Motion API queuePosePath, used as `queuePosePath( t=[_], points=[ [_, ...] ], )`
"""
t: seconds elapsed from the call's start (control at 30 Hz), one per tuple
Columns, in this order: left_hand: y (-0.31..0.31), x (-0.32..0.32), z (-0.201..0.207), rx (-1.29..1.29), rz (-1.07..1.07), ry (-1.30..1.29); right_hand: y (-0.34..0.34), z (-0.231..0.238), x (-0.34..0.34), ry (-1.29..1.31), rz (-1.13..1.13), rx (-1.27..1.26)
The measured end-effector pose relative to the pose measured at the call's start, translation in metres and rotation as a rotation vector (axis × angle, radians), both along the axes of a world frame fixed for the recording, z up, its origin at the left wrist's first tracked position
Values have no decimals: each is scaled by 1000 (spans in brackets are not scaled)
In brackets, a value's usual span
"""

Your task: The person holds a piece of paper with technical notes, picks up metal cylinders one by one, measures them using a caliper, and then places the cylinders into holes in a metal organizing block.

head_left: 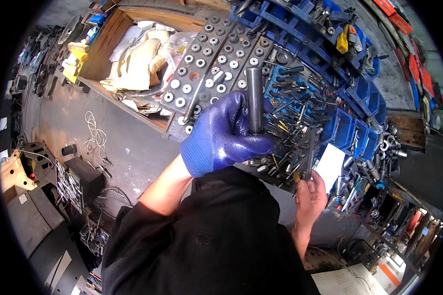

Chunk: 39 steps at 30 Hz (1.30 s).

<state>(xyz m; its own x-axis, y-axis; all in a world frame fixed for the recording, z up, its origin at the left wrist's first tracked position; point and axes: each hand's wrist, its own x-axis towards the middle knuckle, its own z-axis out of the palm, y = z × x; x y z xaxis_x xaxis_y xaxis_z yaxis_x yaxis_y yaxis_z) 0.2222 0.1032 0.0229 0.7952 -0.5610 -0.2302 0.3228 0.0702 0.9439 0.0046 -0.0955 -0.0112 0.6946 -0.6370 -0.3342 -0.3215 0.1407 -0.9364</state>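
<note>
My left hand (219, 137), in a blue-purple coated glove, is closed around a dark, smooth metal cylinder (254, 101). The cylinder stands almost upright in front of my chest, its top end above the fingers. Lower on the right, my bare right hand (310, 197) is closed on a long, narrow dark metal tool (310, 155) that points away from me; its exact kind is hard to make out. A white card or sheet (331, 164) lies right beside these fingers, and I cannot tell whether they touch it. Behind both hands spreads a heap of loose drill bits and cutters (293, 110).
Dark racks of round collets (202, 63) stand beyond my left hand. A wooden crate (101, 88) with paper and plastic is at the far left. Blue bins (300, 29) line the back right. A thin white cord (94, 140) lies on the grey bench (133, 152).
</note>
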Motion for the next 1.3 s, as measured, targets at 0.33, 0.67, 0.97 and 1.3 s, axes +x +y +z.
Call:
queuePosePath(
  t=[0.33,0.67,0.97,1.3],
  points=[
    [4,10,-17,-179,17,184,2,-2,-1,9,-11,-14],
    [4,17,-24,-244,14,317,1,0,3,11,-12,9],
    [-2,35,-67,-150,11,-996,-4,0,7,25,-17,-18],
    [-13,23,-56,-790,-13,751,-6,-2,7,68,-52,-25]
  ],
)
